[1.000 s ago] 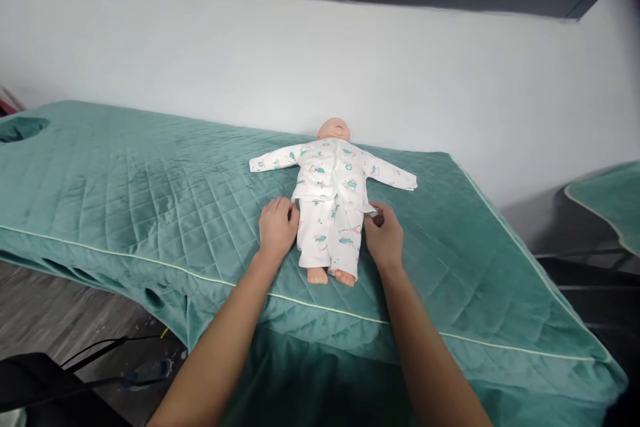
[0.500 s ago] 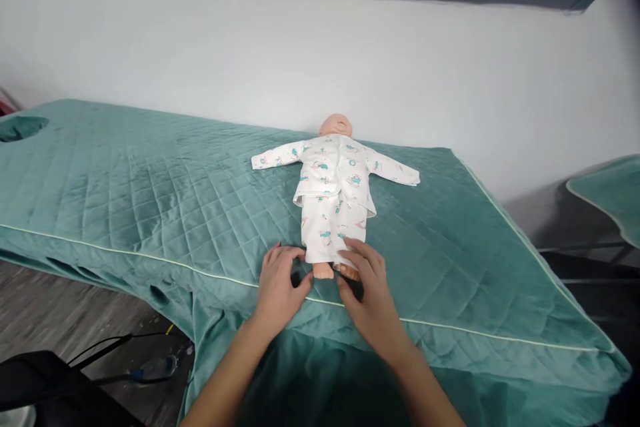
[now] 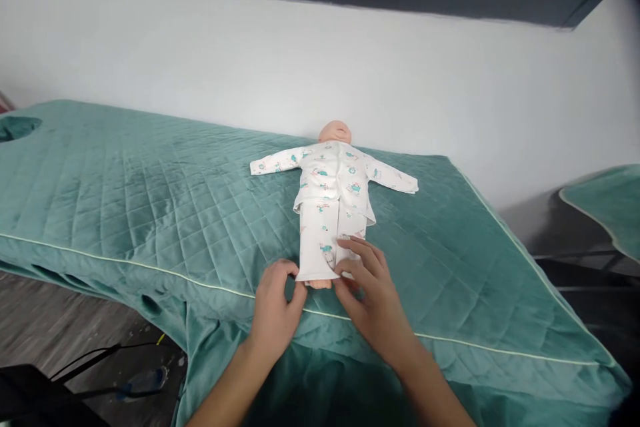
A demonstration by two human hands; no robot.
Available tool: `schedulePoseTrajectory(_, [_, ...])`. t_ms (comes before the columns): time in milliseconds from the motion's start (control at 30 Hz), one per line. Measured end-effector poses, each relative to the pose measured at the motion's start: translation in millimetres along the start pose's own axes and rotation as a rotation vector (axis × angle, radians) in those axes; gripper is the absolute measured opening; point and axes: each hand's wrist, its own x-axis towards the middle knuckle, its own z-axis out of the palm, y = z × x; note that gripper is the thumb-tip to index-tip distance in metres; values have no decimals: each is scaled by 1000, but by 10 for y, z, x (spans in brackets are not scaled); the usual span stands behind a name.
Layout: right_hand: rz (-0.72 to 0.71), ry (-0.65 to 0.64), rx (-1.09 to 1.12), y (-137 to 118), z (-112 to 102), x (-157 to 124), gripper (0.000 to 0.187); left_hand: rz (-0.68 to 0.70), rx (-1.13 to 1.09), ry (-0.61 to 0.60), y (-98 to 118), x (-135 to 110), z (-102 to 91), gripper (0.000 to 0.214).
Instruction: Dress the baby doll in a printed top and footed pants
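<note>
A baby doll [image 3: 335,131] lies on its back, head toward the wall and feet toward me. It wears a white printed long-sleeved top [image 3: 333,173] with both sleeves spread out, and matching white trousers [image 3: 319,233]. My left hand [image 3: 277,303] pinches the outer corner of one trouser leg's hem between thumb and index finger. On the same hem's inner corner, my right hand [image 3: 367,287] pinches with thumb and finger, its other fingers lying over the second leg. Toes of one foot [image 3: 319,284] peek out below the stretched hem. The other foot is hidden behind my right hand.
Under the doll is a bed with a green quilted cover [image 3: 175,200], with a face hole [image 3: 17,127] at its far left. A white wall [image 3: 225,53] stands behind. Cables and a plastic bottle [image 3: 143,383] lie on the floor at lower left.
Both hands have closed on the left-hand trouser leg's hem and drawn it down and taut, covering more of the foot. The view has tilted slightly upward.
</note>
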Motion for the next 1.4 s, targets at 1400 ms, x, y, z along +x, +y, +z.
schedulePoseTrajectory(1400, [318,144,-107,1048,16,694,21,414,491,33,-65,1553,189,20])
